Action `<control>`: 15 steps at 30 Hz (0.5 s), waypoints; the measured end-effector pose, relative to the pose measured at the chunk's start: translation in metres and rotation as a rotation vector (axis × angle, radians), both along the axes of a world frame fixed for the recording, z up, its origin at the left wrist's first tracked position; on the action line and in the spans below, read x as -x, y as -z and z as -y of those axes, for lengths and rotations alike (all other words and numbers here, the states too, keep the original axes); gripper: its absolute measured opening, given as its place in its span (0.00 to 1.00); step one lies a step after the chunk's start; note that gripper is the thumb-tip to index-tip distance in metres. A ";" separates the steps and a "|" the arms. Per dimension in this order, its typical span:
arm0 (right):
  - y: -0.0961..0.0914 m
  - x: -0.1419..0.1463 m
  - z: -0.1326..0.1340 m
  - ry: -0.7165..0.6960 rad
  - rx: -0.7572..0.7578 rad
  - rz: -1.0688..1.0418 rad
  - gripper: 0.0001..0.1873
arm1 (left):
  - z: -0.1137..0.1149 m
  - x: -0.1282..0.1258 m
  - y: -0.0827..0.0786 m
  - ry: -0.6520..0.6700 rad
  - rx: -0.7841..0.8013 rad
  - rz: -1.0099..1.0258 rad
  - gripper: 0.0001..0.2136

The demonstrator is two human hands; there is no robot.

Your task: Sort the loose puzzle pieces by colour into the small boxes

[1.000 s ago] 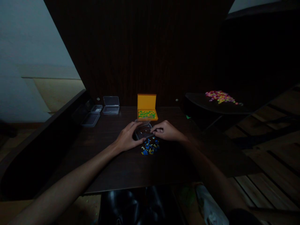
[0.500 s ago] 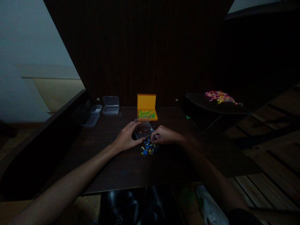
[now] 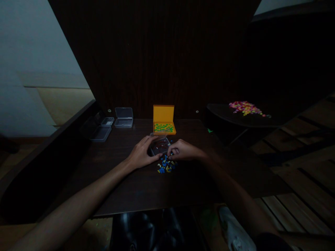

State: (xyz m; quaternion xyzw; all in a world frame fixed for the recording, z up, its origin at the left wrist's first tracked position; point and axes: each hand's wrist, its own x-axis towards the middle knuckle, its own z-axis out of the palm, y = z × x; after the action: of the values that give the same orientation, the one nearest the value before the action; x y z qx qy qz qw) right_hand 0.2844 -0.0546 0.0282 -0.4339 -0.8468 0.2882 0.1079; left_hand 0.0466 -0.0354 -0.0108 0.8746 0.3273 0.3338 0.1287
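Note:
A small clear plastic box (image 3: 159,145) lies on the dark table with its lid tipped back, a few tiny dark reddish bits or reflections showing inside. Around its left side my left hand (image 3: 141,152) is curved, thumb at the near edge and fingers at the far edge, holding it. My right hand (image 3: 183,150) is at the box's right corner with the fingers curled in a pinch; whatever is between the fingertips is hidden. Just below both hands a loose pile of tiny blue, yellow and pale pieces (image 3: 165,166) lies on the table.
Behind the box stands an open orange case (image 3: 163,114) with green pieces in it. Two open clear boxes, one upright-lidded (image 3: 124,122) and one flatter (image 3: 101,133), are at the left. Pink and yellow pieces (image 3: 247,108) are heaped on a side shelf (image 3: 222,112).
My right hand has shifted slightly left, toward the box's near right corner, still pinched. My left hand and the box stay where they were.

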 end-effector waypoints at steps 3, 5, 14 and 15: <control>0.002 -0.003 -0.001 0.042 0.004 -0.126 0.09 | 0.000 0.000 0.000 0.001 -0.002 -0.002 0.28; 0.004 -0.003 -0.001 0.081 -0.032 -0.167 0.10 | 0.001 0.000 0.000 0.003 -0.005 -0.001 0.28; 0.006 0.001 -0.003 0.177 -0.112 -0.122 0.07 | 0.002 -0.001 -0.001 0.042 -0.021 -0.001 0.28; 0.006 0.001 -0.003 0.177 -0.114 -0.109 0.07 | 0.002 -0.002 -0.001 0.043 -0.023 -0.001 0.28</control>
State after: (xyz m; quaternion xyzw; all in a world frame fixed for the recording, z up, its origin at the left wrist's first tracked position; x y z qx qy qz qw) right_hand 0.2836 -0.0515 0.0226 -0.4837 -0.8132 0.2519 0.2033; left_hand 0.0482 -0.0374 -0.0096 0.8831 0.3044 0.3342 0.1256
